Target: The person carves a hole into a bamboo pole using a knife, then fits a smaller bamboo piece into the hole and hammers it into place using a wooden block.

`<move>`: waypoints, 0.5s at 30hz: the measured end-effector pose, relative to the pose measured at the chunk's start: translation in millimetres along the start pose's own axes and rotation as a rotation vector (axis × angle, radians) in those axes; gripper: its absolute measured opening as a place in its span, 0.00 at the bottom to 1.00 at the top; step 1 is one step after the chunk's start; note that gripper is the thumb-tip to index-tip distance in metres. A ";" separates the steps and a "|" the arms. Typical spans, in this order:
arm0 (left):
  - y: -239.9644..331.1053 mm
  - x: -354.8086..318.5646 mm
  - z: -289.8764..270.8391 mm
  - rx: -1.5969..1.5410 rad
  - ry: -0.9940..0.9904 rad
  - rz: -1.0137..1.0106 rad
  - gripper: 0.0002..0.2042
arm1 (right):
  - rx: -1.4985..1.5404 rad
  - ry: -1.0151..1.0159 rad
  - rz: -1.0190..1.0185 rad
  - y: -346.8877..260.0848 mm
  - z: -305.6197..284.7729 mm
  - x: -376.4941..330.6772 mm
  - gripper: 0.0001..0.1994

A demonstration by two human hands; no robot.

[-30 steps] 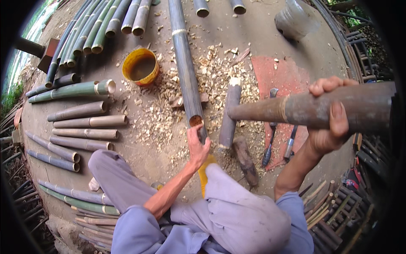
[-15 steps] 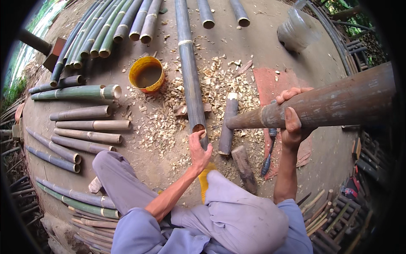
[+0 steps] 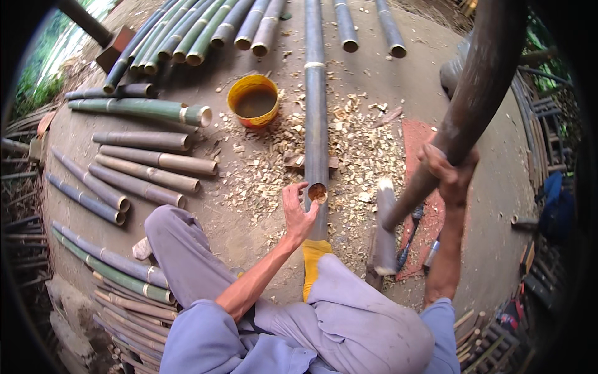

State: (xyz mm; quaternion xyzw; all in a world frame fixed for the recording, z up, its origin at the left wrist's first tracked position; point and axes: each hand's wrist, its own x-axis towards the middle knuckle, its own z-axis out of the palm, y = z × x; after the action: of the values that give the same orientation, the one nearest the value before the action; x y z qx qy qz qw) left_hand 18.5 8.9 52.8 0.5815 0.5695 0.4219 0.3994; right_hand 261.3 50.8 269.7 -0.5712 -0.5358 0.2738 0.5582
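Note:
A long dark bamboo pole [image 3: 316,118] runs away from me down the middle, its cut end facing me with brown material inside. At that end, my left hand [image 3: 300,212] holds the rim, fingers along the left side and thumb by the opening. My right hand [image 3: 450,174] is wrapped round a thick brown bamboo tube [image 3: 473,93] that slants up and away to the right. Its narrow lower end overlaps a short dark log piece [image 3: 385,234] with a pale tip; whether they touch I cannot tell. A wooden block [image 3: 299,161] lies under the long pole.
Pale wood chips [image 3: 361,143] cover the ground around the pole. A yellow bucket [image 3: 253,100] of murky liquid stands left of it. Cut bamboo lengths [image 3: 149,161] lie further left. A red cloth [image 3: 430,249] with a dark-handled tool [image 3: 408,240] lies at right.
The brown tube in my right hand has swung from nearly level to a steep slant pointing away. My left hand stays at the pole's end, its fingers shifted to the left side. The view has turned.

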 end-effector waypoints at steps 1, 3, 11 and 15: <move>-0.6 1.6 -3.4 -0.024 0.003 -0.016 0.22 | -0.006 -0.041 0.106 -13.5 -4.8 0.0 0.13; -1.1 8.0 -10.6 -0.014 -0.005 -0.009 0.21 | -0.024 -0.175 0.322 -21.9 -13.7 -3.6 0.21; 90.3 53.9 -26.7 -1.057 -0.492 -0.236 0.32 | -0.273 -0.635 0.745 -30.3 -35.0 -97.7 0.36; 113.4 65.5 -21.7 -1.224 -0.486 -0.352 0.32 | -0.094 -0.681 0.861 -3.9 -35.2 -134.5 0.36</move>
State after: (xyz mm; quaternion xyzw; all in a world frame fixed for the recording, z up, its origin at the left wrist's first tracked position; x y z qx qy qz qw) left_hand 34.5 70.3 169.3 0.2276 0.2083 0.4541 0.8358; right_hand 255.0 -85.5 242.9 -0.6422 -0.4159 0.6225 0.1647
